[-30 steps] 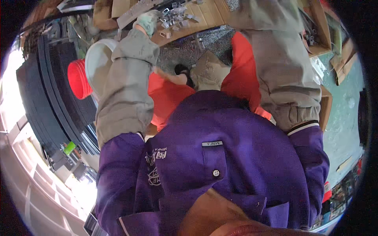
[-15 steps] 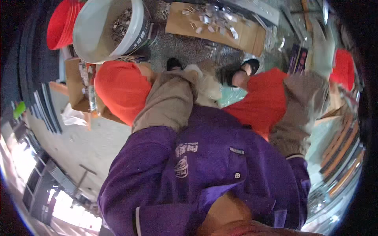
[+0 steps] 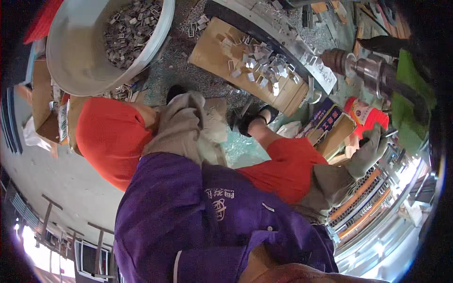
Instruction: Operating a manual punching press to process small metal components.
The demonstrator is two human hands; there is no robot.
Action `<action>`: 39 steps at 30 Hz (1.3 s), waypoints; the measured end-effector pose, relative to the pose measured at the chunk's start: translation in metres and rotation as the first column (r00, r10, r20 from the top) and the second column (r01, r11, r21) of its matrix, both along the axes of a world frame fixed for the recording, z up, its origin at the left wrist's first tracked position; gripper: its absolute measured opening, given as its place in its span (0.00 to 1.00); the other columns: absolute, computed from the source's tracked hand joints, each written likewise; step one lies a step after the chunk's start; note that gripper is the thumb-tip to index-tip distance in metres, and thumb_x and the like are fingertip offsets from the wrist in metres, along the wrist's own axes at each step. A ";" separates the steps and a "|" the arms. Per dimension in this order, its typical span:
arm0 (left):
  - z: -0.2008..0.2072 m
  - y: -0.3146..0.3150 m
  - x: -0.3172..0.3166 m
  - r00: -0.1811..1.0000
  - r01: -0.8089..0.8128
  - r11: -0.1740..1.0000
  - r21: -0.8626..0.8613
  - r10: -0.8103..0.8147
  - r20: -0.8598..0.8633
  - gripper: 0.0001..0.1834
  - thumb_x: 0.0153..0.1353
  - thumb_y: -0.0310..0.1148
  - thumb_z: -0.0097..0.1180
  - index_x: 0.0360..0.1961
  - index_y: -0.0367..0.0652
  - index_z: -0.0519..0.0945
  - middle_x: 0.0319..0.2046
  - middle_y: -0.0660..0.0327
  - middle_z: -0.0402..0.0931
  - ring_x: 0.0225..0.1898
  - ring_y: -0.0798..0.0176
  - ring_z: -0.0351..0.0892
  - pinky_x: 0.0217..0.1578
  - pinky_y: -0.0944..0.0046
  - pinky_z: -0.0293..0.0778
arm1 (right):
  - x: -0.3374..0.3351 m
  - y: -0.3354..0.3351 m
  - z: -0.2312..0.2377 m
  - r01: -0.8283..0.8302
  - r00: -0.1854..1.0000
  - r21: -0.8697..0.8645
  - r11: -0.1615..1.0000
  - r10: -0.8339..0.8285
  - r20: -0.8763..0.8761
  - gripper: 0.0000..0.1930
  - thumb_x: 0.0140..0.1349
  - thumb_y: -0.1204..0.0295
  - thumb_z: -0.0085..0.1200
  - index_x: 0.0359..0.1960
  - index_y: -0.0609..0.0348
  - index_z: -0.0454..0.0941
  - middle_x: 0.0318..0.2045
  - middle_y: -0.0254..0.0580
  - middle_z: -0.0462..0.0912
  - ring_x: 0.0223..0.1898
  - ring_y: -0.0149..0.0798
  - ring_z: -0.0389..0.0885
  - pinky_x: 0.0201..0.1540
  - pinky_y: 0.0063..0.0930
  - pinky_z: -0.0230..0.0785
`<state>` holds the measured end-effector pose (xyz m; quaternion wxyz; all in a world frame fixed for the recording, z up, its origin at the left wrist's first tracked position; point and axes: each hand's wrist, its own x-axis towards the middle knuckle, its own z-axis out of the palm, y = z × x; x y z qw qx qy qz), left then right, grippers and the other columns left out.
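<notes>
My right hand (image 3: pixel 367 150), in a grey work glove, reaches out at the right. Its fingers close near a thin, dark-tipped metal rod (image 3: pixel 390 134); their exact hold is hard to make out. Beyond the glove stands a red plastic container (image 3: pixel 365 117). My left hand (image 3: pixel 188 103) is low between my knees, with grey fabric over it and its fingers hidden. Ahead of it lies a brown cardboard piece (image 3: pixel 219 46) bearing a pile of small rectangular metal frames (image 3: pixel 262 63).
A large white bucket (image 3: pixel 78 52) with many small metal pieces stands at the far left. Cardboard boxes (image 3: pixel 45 104) sit beside my left knee. A machine shaft (image 3: pixel 370 70) and green cloth (image 3: pixel 409 101) are at the upper right. An open box (image 3: pixel 337 134) lies near my right knee.
My view has turned toward the right, bringing the machine shaft and green cloth in. My right arm now stretches outward, and its gloved hand shows clearly. My left arm stays low between the knees.
</notes>
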<state>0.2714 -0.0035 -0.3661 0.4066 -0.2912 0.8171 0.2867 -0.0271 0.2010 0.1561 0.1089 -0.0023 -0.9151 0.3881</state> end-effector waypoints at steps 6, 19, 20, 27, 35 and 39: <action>0.007 -0.017 -0.010 0.998 0.069 0.998 -0.009 -0.069 -0.013 0.14 0.47 0.41 0.55 0.30 0.45 0.82 0.32 0.52 0.79 0.32 0.53 0.79 0.32 0.57 0.74 | 0.000 -0.005 0.009 0.071 0.997 -0.013 0.997 -0.070 0.016 0.09 0.58 0.68 0.52 0.35 0.61 0.74 0.21 0.30 0.69 0.23 0.25 0.64 0.28 0.21 0.57; 0.309 -0.012 -0.135 0.834 0.345 0.934 -0.090 -0.349 -0.427 0.15 0.49 0.41 0.51 0.31 0.40 0.81 0.34 0.48 0.77 0.38 0.49 0.78 0.39 0.55 0.73 | -0.022 0.033 0.000 -0.199 0.980 0.058 0.978 0.200 -0.013 0.14 0.56 0.64 0.52 0.37 0.63 0.74 0.29 0.50 0.79 0.30 0.42 0.78 0.36 0.31 0.68; 0.317 -0.016 -0.133 0.818 0.200 0.978 -0.066 -0.203 -0.538 0.18 0.50 0.45 0.52 0.33 0.40 0.80 0.34 0.48 0.78 0.39 0.49 0.77 0.40 0.57 0.72 | -0.021 0.031 -0.001 -0.231 0.971 0.016 0.973 0.232 -0.064 0.16 0.54 0.61 0.55 0.37 0.61 0.74 0.26 0.49 0.79 0.28 0.43 0.78 0.35 0.31 0.68; 0.389 -0.017 -0.175 0.570 -0.205 0.975 0.085 0.190 -0.799 0.18 0.52 0.47 0.55 0.33 0.43 0.81 0.28 0.52 0.79 0.32 0.54 0.79 0.35 0.60 0.71 | -0.016 0.041 0.019 -0.242 0.968 0.160 0.957 0.248 -0.021 0.16 0.57 0.59 0.50 0.36 0.61 0.74 0.25 0.49 0.78 0.29 0.45 0.77 0.34 0.32 0.67; 0.371 0.006 -0.232 0.339 -0.283 0.959 -0.023 0.077 -0.938 0.15 0.51 0.44 0.54 0.28 0.42 0.81 0.28 0.49 0.77 0.34 0.47 0.77 0.35 0.53 0.71 | 0.011 0.042 0.054 -0.169 0.985 0.311 0.935 0.173 0.012 0.22 0.55 0.51 0.48 0.32 0.62 0.72 0.28 0.57 0.79 0.36 0.57 0.77 0.39 0.43 0.68; 0.371 0.007 -0.243 0.401 -0.323 0.942 -0.092 0.048 -0.915 0.14 0.51 0.43 0.53 0.28 0.43 0.81 0.28 0.50 0.77 0.33 0.47 0.77 0.35 0.53 0.72 | 0.016 0.043 0.057 -0.202 0.979 0.283 0.938 0.204 0.023 0.23 0.55 0.51 0.48 0.33 0.62 0.72 0.28 0.57 0.79 0.35 0.58 0.77 0.38 0.43 0.69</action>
